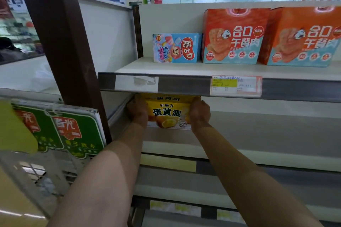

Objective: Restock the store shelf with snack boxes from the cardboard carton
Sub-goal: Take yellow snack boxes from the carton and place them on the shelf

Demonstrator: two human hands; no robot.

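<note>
A yellow snack box (168,114) with black Chinese lettering stands upright at the left end of the middle shelf (258,131), its top hidden behind the upper shelf's price rail. My left hand (137,111) grips its left side and my right hand (200,113) grips its right side. Both arms reach forward under the upper shelf. The cardboard carton is not in view.
On the upper shelf (184,69) stand a blue-and-pink box (176,48) and two orange-and-teal boxes (234,37) (302,37). A brown post (62,51) rises at the left, with green packs (73,131) hanging beside it. More shelf boards lie below.
</note>
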